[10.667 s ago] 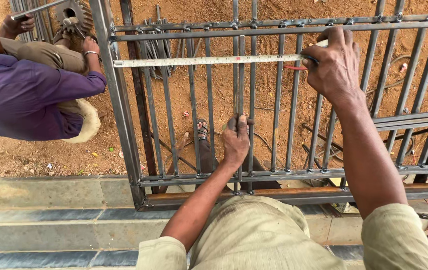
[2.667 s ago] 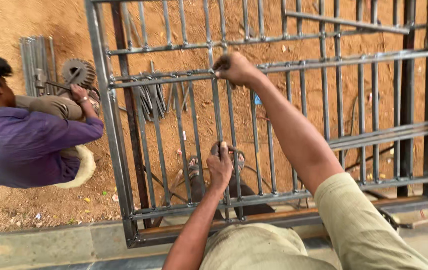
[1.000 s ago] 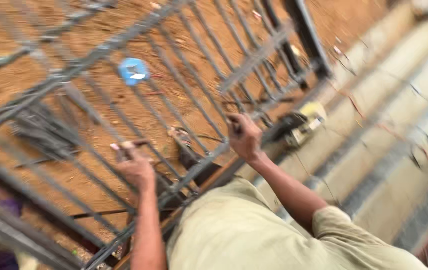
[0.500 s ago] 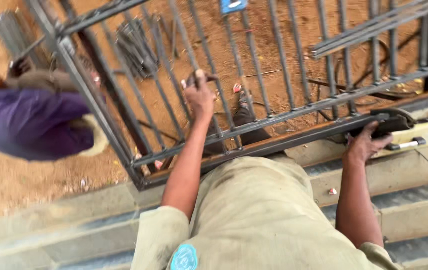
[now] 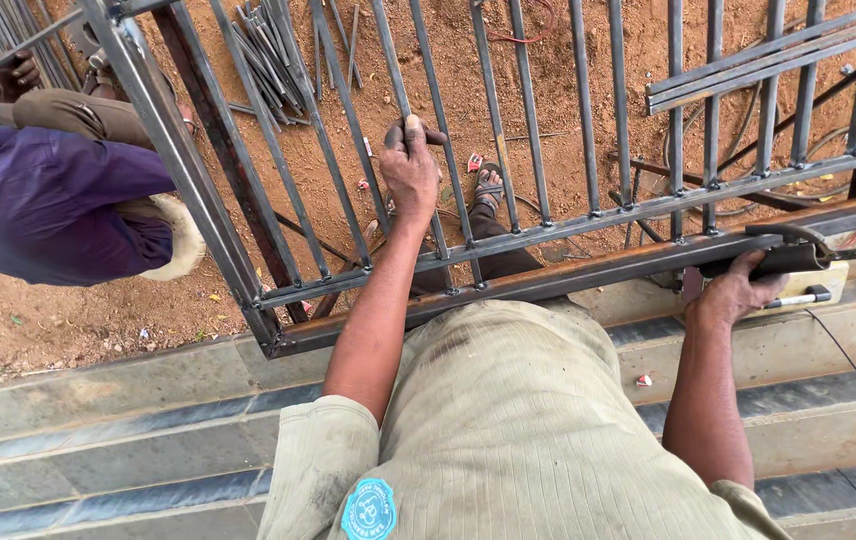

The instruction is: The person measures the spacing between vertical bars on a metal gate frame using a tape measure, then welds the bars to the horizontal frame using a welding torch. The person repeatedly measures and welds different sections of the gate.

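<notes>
Still clamped on one grey steel gate bar (image 5: 445, 190), left hand (image 5: 410, 172) fingers wrap it; right hand (image 5: 733, 293) now closes around a dark welding tool handle (image 5: 783, 258).

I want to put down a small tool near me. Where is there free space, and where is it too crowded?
Free: the grey stone steps left of the person's shirt, and the bare step right of the right hand. The reddish soil below the co-worker also shows room. Crowded: among the gate bars by the left hand, and the loose rod pile.
</notes>
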